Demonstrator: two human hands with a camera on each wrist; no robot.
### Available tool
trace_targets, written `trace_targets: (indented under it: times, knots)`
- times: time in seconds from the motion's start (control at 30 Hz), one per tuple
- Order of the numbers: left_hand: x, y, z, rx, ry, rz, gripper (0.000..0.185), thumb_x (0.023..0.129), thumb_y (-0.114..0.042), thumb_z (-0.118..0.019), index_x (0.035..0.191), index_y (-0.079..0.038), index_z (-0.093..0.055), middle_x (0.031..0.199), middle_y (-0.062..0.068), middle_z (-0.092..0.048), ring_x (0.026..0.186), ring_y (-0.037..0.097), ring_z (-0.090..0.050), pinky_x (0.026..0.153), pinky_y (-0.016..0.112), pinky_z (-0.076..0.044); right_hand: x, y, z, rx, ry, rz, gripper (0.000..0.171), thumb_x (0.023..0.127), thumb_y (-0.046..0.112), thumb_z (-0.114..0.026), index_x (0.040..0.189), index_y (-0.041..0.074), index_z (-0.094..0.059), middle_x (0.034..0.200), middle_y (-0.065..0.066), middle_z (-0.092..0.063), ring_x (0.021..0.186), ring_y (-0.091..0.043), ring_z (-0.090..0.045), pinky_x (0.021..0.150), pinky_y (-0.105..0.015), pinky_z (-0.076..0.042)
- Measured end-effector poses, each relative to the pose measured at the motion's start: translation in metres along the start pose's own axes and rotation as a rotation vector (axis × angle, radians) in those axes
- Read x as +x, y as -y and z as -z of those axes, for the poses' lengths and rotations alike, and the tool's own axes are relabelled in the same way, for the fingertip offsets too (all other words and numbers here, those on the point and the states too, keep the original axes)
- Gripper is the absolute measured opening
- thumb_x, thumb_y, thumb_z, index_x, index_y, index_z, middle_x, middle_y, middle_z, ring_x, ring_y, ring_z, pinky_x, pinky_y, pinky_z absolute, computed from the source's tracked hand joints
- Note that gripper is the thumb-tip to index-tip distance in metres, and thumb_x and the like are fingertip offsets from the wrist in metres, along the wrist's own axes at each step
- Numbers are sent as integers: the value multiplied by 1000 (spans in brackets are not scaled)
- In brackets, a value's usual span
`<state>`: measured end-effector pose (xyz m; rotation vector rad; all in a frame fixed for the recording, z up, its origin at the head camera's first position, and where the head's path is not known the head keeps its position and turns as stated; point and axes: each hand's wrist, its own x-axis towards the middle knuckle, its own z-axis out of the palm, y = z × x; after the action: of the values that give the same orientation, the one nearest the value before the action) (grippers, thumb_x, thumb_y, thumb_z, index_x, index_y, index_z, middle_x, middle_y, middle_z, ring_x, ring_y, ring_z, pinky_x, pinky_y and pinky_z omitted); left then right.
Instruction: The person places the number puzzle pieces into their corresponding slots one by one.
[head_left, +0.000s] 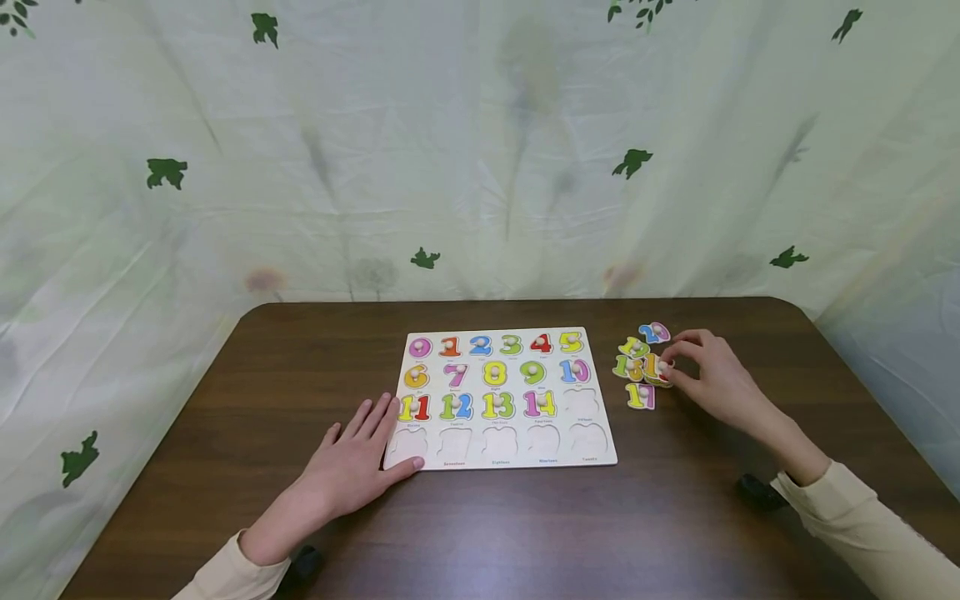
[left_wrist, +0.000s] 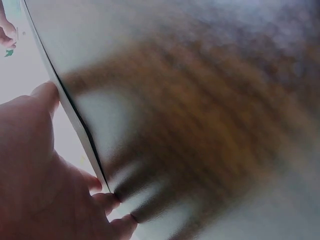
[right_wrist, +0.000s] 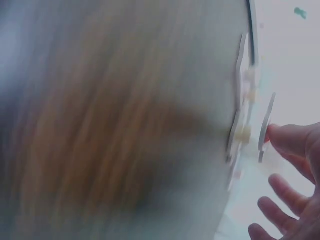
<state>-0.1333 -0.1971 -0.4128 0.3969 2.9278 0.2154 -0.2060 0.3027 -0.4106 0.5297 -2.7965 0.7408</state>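
Note:
A white wooden number puzzle board [head_left: 476, 375] lies on the table, with coloured knobbed number pieces in its upper rows and shaped recesses at the lower right and along the bottom row. My left hand [head_left: 351, 460] rests at the board's lower left corner, fingers extended along the left side and thumb on the front edge. My right hand [head_left: 720, 382] pinches a number puzzle piece [right_wrist: 266, 127] by its knob between thumb and fingers. In the right wrist view the piece is tilted on edge, apart from the others; its full number cannot be read.
Loose number pieces lie right of the board: a 20 piece [head_left: 655, 332] at the back, a 17 piece [head_left: 641, 397] in front, and others [head_left: 628, 367] partly overlapping between them. The brown table [head_left: 517, 533] has rounded far corners. Behind it hangs a pale curtain [head_left: 480, 167] with green bird shapes.

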Motion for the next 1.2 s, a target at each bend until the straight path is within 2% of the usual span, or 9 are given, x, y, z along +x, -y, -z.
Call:
trace_targets:
  times: [0.2,0.37,0.5,0.6,0.67,0.87,1.2]
  knots:
    - [1,1,0,1,-1,2,101,87,-75,-46,157,-6,-20,161,15,-20,147,38,-17,106,69,-21,3,23,-6,31,38,55,13,86,6,-75,94,14,-70,124,-22,-51,115,-43,-43,89,-57,-37]
    - [0,1,0,2,1,6,102,87,-75,-46,157,-6,-20,161,15,-20,147,38,-17,106,69,-21,9,37,-17,56,39,156,17,83,5,-79,90,17,-69,119,-19,-54,117,-39,-45,91,-53,-39]
    - [0,1,0,4,-1,4,101,88,-74,-47,157,-6,-20,161,15,-20,147,38,-17,106,69,-21,12,48,-27,70,57,221,19,81,6,-80,88,19,-69,119,-16,-56,115,-33,-48,83,-45,-46]
    - [0,1,1,3,-1,2,100,88,-74,-47,157,-6,-20,161,15,-20,146,38,-17,106,69,-21,15,57,-33,68,84,228,18,82,8,-80,88,21,-69,119,-14,-56,112,-29,-48,82,-43,-46]
    - [0,0,1,2,1,3,100,88,-74,-47,157,-6,-20,161,15,-20,147,38,-17,106,69,-21,16,61,-37,56,100,232,18,82,9,-80,89,22,-69,119,-12,-56,110,-28,-49,85,-45,-42]
    - [1,0,1,1,9,7,101,88,-74,-47,157,-6,-20,162,15,-19,147,39,-17,106,69,-21,20,69,-46,11,151,246,17,83,11,-79,90,23,-70,121,-11,-55,110,-29,-51,91,-47,-43]
    - [1,1,1,-3,15,8,102,87,-76,-45,158,-7,-19,162,15,-19,147,38,-16,106,69,-20,24,76,-52,-45,143,238,14,81,14,-82,89,20,-71,121,-12,-56,112,-32,-50,91,-48,-44]
